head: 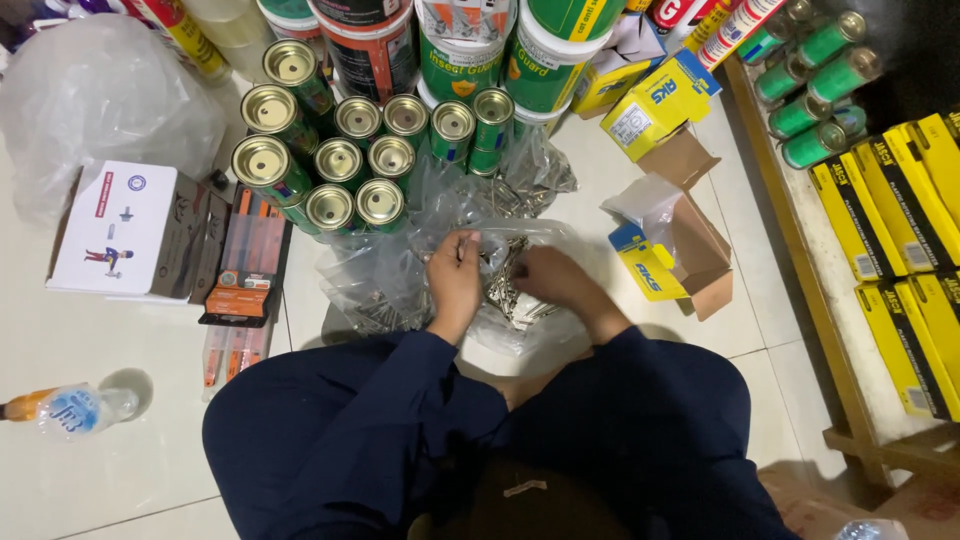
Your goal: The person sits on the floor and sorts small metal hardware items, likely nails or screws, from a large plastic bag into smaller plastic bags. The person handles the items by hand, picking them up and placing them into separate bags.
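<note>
Head view: both forearms in dark blue sleeves are stretched forward over a clear plastic bag (545, 235) spread on the white tiled floor (130, 450). The left hand (455, 275) is raised over the bag's near-left part, its fingers bent and pinched together on a few metal screws (505, 285). The right hand (550, 280) is laid palm-down just right of that bunch, knuckles up and fingers curled closed around screws. The screws are heaped inside the bag. Beyond the bag, green tins (340, 160) with brass tops are clustered; right of the bag, an open cardboard box (700, 250) is seen.
</note>
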